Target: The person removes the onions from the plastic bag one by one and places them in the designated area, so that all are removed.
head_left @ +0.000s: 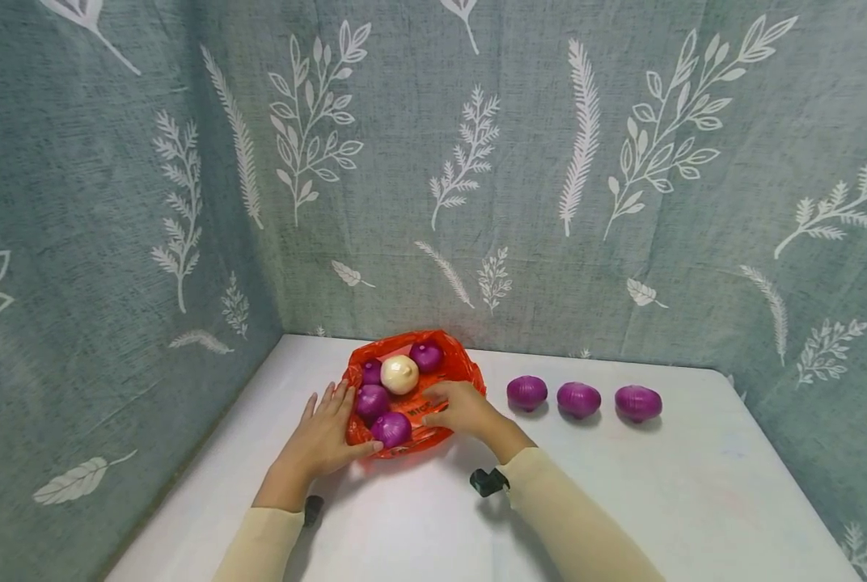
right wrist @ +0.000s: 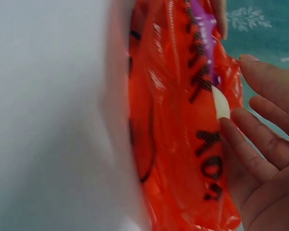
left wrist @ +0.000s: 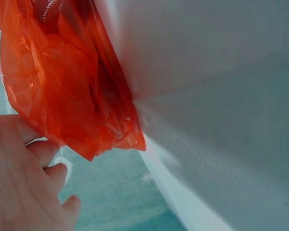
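An orange-red plastic bag [head_left: 470, 365] lies wide-mouthed on the table, with several purple onions [head_left: 372, 402] and one white onion [head_left: 400, 374] inside. My left hand [head_left: 324, 432] rests against the bag's left side, fingers extended and thumb along the near rim. In the left wrist view, its fingers are beside the crinkled plastic [left wrist: 62, 91]. At the right side of the mouth, my right hand [head_left: 466, 411] reaches over the rim with loosely bent fingers. The right wrist view shows those fingers spread near the printed bag [right wrist: 178, 130], holding no onion.
Three purple onions stand in a row on the white table right of the bag: a near one [head_left: 526, 393], a middle one [head_left: 579, 399] and a far-right one [head_left: 638, 402]. A leaf-patterned green-grey curtain [head_left: 521, 202] closes off the back and left.
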The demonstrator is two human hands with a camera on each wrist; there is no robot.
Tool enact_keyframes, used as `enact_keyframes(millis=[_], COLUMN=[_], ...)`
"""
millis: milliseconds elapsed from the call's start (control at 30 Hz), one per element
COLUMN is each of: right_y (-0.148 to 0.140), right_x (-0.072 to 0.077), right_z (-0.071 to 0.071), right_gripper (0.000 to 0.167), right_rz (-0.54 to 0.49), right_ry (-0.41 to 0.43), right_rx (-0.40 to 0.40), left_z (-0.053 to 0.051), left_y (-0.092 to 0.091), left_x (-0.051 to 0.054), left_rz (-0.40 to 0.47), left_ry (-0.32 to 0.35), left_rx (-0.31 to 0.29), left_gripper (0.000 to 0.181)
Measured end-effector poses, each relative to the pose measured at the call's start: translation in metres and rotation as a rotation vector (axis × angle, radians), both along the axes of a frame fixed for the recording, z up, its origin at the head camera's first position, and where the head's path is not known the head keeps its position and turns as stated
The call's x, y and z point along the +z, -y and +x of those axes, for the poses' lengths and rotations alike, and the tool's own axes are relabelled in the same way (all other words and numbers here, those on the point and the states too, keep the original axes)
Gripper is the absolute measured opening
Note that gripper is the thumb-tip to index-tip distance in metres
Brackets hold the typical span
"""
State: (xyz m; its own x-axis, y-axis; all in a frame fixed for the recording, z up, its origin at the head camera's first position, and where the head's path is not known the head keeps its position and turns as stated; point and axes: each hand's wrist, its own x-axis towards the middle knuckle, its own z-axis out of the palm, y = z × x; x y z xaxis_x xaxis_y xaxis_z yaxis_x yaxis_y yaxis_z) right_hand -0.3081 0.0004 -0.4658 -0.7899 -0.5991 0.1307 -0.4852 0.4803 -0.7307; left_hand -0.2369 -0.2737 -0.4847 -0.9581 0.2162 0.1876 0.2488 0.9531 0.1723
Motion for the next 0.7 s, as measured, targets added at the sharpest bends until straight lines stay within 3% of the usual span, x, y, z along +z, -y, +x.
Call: enact_keyframes(millis=[167,433,700], right_y=[0.012,0.029,0.039], right_x=[-0.004,-0.008,-0.01], right_z=[-0.001,0.002,0.007], right_gripper=[0.049,0.057,0.065], right_rz=[0.036,0.051,0.168], right_ry=[-0.032,0.025,-0.003], right_rx=[0.015,0.057,0.071], left_z=[0.0,0.002,0.003], left_y=[0.0,0.001,0.001], left_x=[0.0,0.001,0.0], left_rz=[-0.01,-0.015,-0.022], left_ry=[-0.006,-0.004,-0.011], left_rx=[-0.004,0.0,0.002], left_gripper=[0.116,0.115,0.116])
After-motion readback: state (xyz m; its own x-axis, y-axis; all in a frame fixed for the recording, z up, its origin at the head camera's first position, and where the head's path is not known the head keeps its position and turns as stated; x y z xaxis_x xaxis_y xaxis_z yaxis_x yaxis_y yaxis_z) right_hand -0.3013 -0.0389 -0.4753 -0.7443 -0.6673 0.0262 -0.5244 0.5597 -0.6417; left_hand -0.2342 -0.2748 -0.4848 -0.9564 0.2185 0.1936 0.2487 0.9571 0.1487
